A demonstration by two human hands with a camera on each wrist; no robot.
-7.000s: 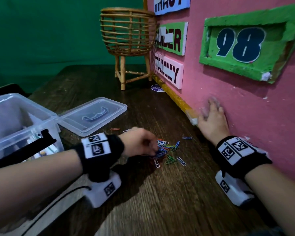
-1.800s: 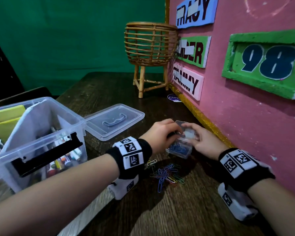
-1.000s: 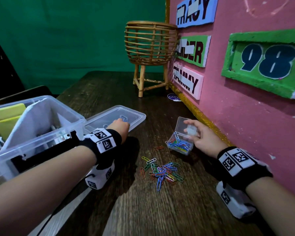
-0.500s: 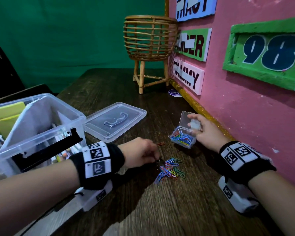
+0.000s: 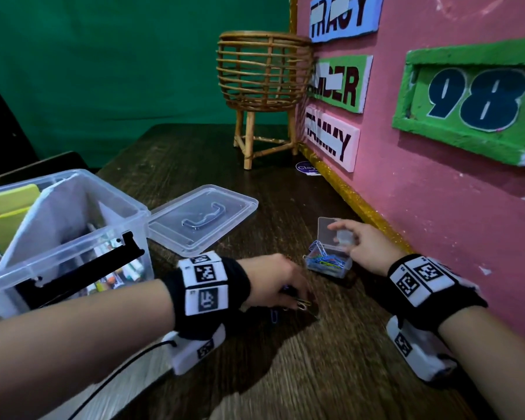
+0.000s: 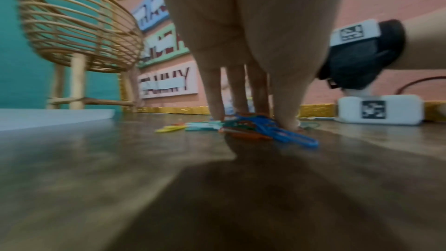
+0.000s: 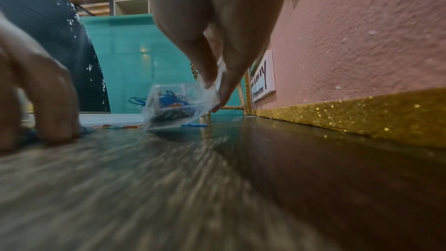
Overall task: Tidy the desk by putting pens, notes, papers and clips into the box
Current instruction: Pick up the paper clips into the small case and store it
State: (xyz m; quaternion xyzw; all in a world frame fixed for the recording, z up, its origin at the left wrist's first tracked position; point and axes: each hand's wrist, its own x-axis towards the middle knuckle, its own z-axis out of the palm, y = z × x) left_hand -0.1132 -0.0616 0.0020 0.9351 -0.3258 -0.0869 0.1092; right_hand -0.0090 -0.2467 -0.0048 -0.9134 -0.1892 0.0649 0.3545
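Note:
A heap of coloured paper clips [image 6: 251, 128] lies on the dark wooden desk [image 5: 315, 374]. My left hand [image 5: 297, 298] is down on the heap and covers most of it, with thumb and fingertips [image 6: 214, 106] closed around the clips. A few clips [image 5: 300, 305] stick out under the fingers. To the right, my right hand [image 5: 343, 237] pinches a small clear clip case [image 5: 328, 263] by its rim. The case's lid stands open, with clips inside. In the right wrist view the case [image 7: 178, 106] is tilted on the desk between thumb and finger.
The big clear storage box [image 5: 73, 234] stands at the left, holding yellow notes, paper and pens. Its lid [image 5: 203, 219] lies flat beside it. A rattan basket stand [image 5: 264, 77] sits at the back. A pink board with a gold strip [image 5: 361, 204] runs along the right.
My left hand came from the box lid to the clip heap and closed over it. My right hand keeps hold of the open clip case in about the same place.

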